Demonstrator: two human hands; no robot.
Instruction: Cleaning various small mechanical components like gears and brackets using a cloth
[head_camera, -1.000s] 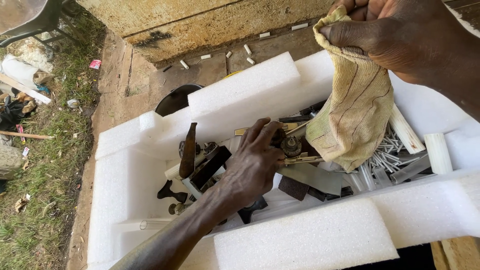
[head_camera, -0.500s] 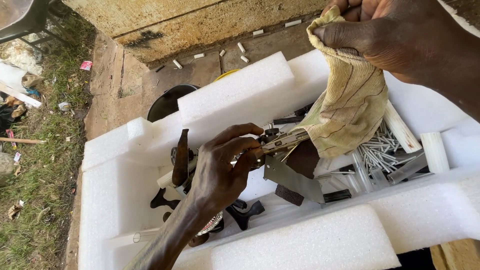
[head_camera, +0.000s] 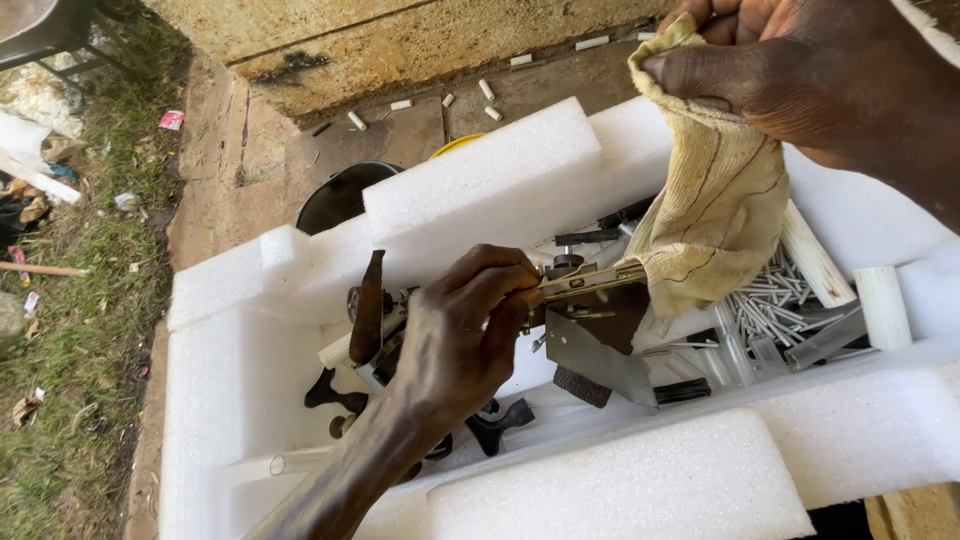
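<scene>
The left hand (head_camera: 455, 345) reaches down into a white foam packing tray (head_camera: 230, 400) and pinches the near end of a slim brass-coloured metal plate (head_camera: 590, 282) between thumb and fingers, lifting it level above the clutter. The right hand (head_camera: 790, 75), up at the top of the view, is closed tight around the bunched top of a yellowish cloth (head_camera: 715, 215), which hangs down so that its lower edge drapes over the far end of that plate. As I see it, the grip is the weak point: the plate is held only at one end, so it could swivel or slip and drop back among the parts. Right beneath it lie a folded grey sheet-metal bracket (head_camera: 600, 360) with bare edges and a heap of thin steel pins (head_camera: 775, 300), and a knuckle or the cloth could catch on either; a snagged cloth might drag pins out of the tray. Black plastic knobs (head_camera: 500, 425) and a dark rusty blade-like piece (head_camera: 367, 305) sit close to the wrist, easy to knock. The foam walls look soft, so leaning on them could crumble the rim. A dark round pot (head_camera: 335, 200) stands just behind the tray on the concrete, well clear of both hands.
</scene>
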